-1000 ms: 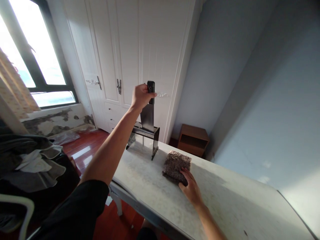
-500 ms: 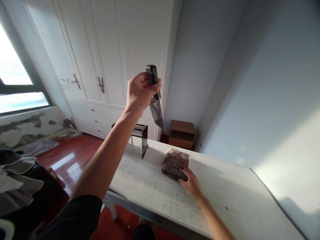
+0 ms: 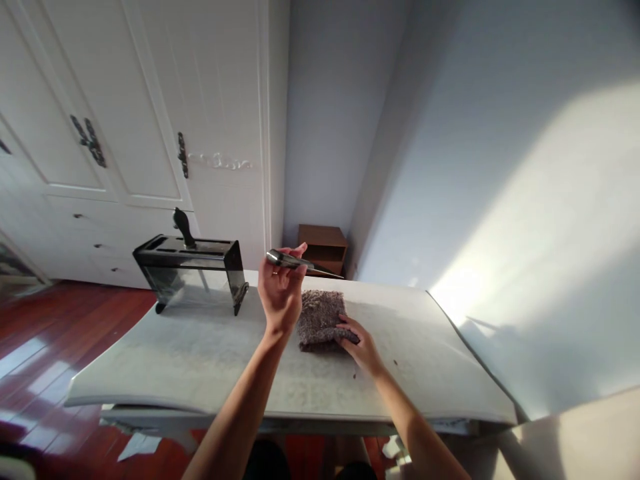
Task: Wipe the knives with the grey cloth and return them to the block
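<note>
My left hand [image 3: 280, 293] is closed around the handle of a broad kitchen knife [image 3: 300, 262], held level above the table with the blade seen edge-on and pointing right. Just below it lies a folded brown fuzzy cloth [image 3: 320, 316]. My right hand [image 3: 361, 341] rests on the cloth's near right corner, fingers flat on it. A black and clear knife rack [image 3: 193, 267] stands at the table's back left with one dark handle [image 3: 184, 228] sticking up from it.
The white marble-look table [image 3: 210, 360] stands against a pale wall on the right. White wardrobe doors [image 3: 150, 120] fill the back left. A small brown wooden cabinet [image 3: 323, 243] sits in the corner behind the table. Red wooden floor [image 3: 45, 333] lies to the left.
My left hand drew the knife up out of the rack, swung it right and lowered it, blade turned level, over the cloth. My view turned right. My right hand stayed on the cloth.
</note>
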### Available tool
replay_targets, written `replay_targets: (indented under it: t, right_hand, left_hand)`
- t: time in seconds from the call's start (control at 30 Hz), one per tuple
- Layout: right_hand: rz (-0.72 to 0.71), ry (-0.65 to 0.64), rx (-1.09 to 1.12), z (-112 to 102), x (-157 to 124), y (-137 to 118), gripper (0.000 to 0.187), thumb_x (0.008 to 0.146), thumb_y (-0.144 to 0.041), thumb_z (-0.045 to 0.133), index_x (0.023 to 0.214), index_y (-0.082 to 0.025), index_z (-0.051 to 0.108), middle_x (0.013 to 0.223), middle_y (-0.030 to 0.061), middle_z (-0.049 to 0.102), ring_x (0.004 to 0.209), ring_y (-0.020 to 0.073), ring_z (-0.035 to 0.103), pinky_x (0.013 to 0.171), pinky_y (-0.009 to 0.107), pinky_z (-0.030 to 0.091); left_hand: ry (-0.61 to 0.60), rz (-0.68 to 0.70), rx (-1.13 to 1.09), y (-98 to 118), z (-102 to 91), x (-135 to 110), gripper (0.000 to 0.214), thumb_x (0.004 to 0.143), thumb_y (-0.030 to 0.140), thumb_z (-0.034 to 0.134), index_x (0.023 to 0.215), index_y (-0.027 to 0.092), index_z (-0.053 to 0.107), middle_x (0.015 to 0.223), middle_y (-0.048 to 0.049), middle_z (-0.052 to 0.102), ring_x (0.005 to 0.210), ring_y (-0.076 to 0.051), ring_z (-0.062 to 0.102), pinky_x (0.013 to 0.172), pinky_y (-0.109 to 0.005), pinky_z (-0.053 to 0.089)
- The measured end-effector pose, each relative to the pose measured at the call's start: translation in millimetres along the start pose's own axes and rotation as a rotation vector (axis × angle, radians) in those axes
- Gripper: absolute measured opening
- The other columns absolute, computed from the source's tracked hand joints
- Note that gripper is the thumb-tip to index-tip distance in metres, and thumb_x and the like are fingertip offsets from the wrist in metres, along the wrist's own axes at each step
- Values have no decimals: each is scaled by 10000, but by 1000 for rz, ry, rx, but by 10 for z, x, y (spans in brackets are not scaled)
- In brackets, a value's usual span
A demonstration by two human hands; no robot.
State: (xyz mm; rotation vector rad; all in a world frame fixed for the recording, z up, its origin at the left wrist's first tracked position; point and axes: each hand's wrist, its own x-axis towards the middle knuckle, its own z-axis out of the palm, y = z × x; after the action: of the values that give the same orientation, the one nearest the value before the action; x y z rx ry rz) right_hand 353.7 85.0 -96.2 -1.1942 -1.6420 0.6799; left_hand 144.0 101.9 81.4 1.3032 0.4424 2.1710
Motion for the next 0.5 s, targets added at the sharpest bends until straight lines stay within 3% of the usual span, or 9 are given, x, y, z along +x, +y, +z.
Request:
replay_targets:
  t: [0.13,0.23,0.5]
  right_hand:
    - [-30,158,-71,-2,-18,25,321,765,-288,681,1078,-221,659,1277,112,582,1218,271,519,1075,461,371]
    - [30,262,-147,-8,-39,59,413,761,-292,671,1154,-193,588,1141,112,595,1091,258,557,977,439,441]
    - [164,305,-157,-17,-65,24,414,769,-381,652,1119,-175,577,916,54,622,724,179,556,721,337,482]
  left_hand:
    - [24,-63,15,-78,-79,-326,296,816,220,700,1072,197,554,1095,-83,677,1132,-251,634,999,-439,490]
    - [53,-74,1,-134,-152,-495,293,811,198,701,1061,195,547,1086,-77,673,1139,-251,628,1034,-466,455]
    - [63,-248,-6,-193,-300,-944,246,819,196,687,1012,200,536,1047,-75,671,1155,-236,617,1089,-469,390]
